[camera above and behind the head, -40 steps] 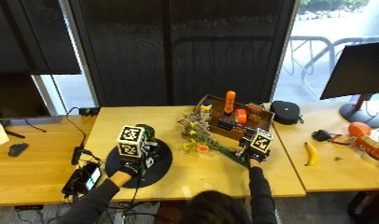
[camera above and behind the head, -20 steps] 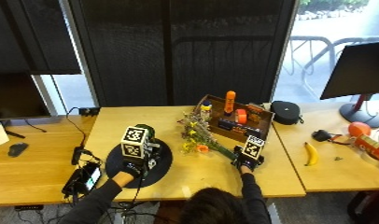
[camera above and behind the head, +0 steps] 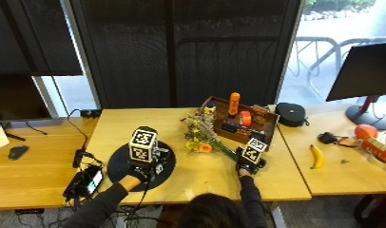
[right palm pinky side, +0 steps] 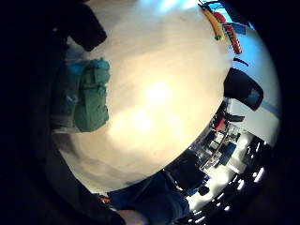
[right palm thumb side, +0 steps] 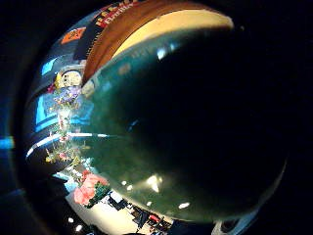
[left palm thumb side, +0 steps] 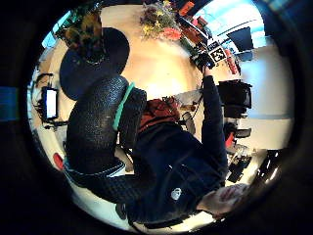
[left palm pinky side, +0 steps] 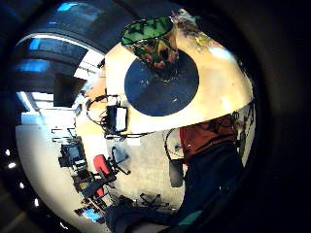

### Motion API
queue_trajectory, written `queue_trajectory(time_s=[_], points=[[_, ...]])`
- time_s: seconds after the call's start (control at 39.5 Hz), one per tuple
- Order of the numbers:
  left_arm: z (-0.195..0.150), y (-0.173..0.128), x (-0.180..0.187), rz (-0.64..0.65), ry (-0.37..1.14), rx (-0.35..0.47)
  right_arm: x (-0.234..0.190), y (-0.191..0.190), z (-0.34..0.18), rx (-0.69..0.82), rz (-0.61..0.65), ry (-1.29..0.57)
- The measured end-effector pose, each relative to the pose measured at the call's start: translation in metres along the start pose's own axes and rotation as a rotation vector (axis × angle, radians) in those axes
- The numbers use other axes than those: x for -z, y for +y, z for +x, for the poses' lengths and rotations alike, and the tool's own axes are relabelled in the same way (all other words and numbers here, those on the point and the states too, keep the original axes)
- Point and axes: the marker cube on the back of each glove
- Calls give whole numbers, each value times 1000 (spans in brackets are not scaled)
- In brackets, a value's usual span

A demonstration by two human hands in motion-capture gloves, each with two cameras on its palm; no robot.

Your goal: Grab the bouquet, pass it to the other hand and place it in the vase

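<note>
1. On the pale wooden table (camera above and behind the head: 199,175) we see the bouquet of yellow, purple and orange flowers (camera above and behind the head: 202,134) lying on its side, its green stems running toward our right hand (camera above and behind the head: 249,164).
2. Our right hand sits at the stem end; whether its fingers have closed on it we cannot tell.
3. Our left hand (camera above and behind the head: 139,171) hovers over the round black mat (camera above and behind the head: 120,167), beside the green patterned vase (left palm pinky side: 154,42); its fingers' state we cannot tell either.
</note>
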Motion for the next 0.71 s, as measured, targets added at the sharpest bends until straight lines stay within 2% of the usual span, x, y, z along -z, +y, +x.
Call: queue_trajectory(time_s=[0.28, 0.38, 0.43, 0.53, 0.63, 0.71], points=[[-17, -22, -13, -71, 76, 54, -2, 1, 16, -32, -84, -236], [-21, -32, -10, -65, 139, 58, 20, 3, -2, 118, -26, -493], [-20, -36, -6, -64, 189, 52, 31, 5, -10, 169, -1, -596], [-15, -43, 1, -60, 305, 37, 43, 7, -20, 183, 52, -679], [-5, -54, 12, -45, 491, 13, 64, 18, -47, 349, 124, -835], [5, -62, 24, -47, 645, -17, 75, 28, -62, 353, 131, -855]])
